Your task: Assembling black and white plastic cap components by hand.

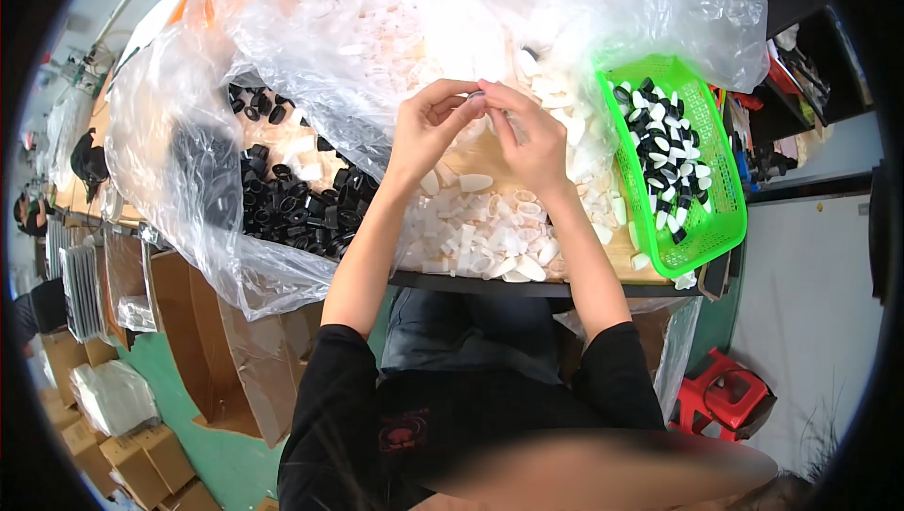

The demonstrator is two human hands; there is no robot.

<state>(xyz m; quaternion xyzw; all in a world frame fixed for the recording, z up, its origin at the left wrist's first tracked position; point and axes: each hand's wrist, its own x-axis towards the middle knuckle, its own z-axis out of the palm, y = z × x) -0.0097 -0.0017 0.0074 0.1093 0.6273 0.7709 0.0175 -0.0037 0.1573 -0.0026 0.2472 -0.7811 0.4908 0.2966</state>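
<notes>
Above the middle of the table, my left hand (428, 129) and my right hand (539, 134) meet at the fingertips. Both pinch a small dark piece (476, 94), mostly covered by the fingers, so its exact kind cannot be made out. Under and in front of my hands lie many loose white plastic pieces (499, 233), some ring-shaped, some long and rounded. Left of my left forearm is a heap of black ring-shaped plastic parts (292, 211). To the right, a green plastic basket (733, 219) holds small black-and-white pieces (667, 158).
Clear plastic bags (268, 271) surround the black heap, and more plastic sheeting (678, 2) covers the back. Cardboard (198, 323) stands below the table's left side, with boxes (146, 464) on the floor. A red stool (725, 393) is at lower right.
</notes>
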